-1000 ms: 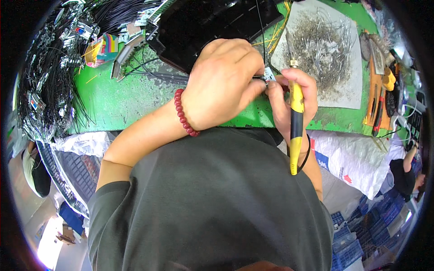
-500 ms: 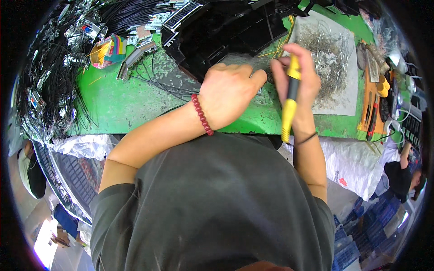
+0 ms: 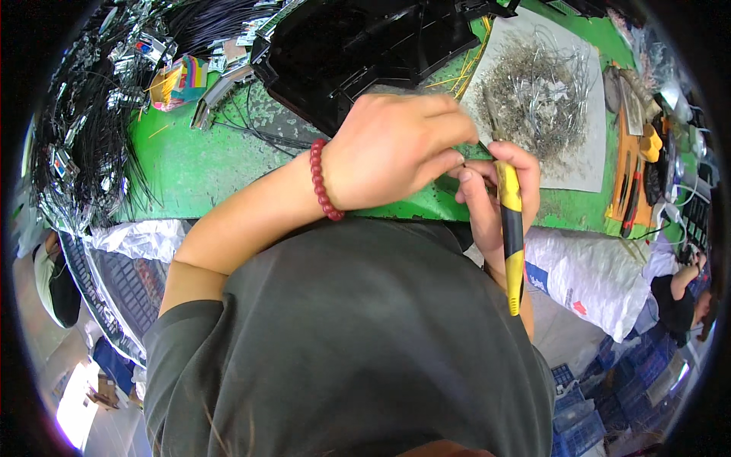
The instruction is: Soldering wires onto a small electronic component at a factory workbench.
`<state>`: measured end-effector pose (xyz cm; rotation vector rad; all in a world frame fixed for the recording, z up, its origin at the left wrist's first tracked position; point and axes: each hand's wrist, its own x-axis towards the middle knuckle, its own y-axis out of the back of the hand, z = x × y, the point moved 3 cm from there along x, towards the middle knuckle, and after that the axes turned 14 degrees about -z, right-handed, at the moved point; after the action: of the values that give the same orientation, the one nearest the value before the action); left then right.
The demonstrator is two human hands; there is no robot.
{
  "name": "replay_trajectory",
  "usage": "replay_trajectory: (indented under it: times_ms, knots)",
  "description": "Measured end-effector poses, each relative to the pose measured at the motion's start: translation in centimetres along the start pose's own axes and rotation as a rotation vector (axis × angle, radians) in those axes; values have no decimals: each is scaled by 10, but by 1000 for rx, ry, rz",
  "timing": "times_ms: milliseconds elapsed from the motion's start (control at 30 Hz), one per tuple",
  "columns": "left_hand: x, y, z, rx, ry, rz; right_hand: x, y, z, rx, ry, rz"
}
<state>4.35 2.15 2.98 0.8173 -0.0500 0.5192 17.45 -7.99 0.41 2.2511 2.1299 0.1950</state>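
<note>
My right hand (image 3: 499,194) is closed around a tool with a long yellow-and-black handle (image 3: 513,228); its working end is hidden among the fingers. The handle slants down toward my body. My left hand (image 3: 407,148), with a dark red bead bracelet (image 3: 320,179) at the wrist, has its thumb and fingers pinched together close to my right fingertips. What it pinches is small and mostly hidden. Just beyond my left hand lies a large black plastic housing (image 3: 343,68). Thin black cables (image 3: 274,137) run along the bench beside my left wrist.
On the green bench (image 3: 183,183), a paper sheet (image 3: 590,164) carries a heap of wire scraps. Bundled black cables (image 3: 91,152) with metal parts crowd the left side. A small box (image 3: 179,85) holds yellow sticks. Hand tools (image 3: 628,190) lie at the right.
My right hand has moved nearer my body, and the tool's handle now points lower. My left hand has turned and closed in on the right fingertips. The black housing has shifted slightly left.
</note>
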Motion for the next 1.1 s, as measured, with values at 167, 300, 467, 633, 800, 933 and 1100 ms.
replay_trajectory:
  times_ms: [167, 300, 467, 633, 800, 933, 1100]
  knots:
    - [-3, 3, -6, -187, 96, -94, 15, 0, 4, 120, 66, -26]
    - [-4, 2, -8, -340, 208, -93, 18, 3, -1, 242, 62, 30]
    - [-6, -1, -11, -367, 240, -110, 18, 7, 9, 104, 209, 0]
    - [-8, 0, -12, -446, 291, -143, 19, 4, 12, 116, 243, -48]
    - [-9, -2, -17, -550, 317, -173, 19, 1, 16, 64, 321, -50]
    - [-7, 0, -19, -518, 271, -275, 20, 2, 17, 123, 301, -112]
    - [-7, -2, -21, -429, 117, -290, 20, 4, 22, 270, 214, -214]
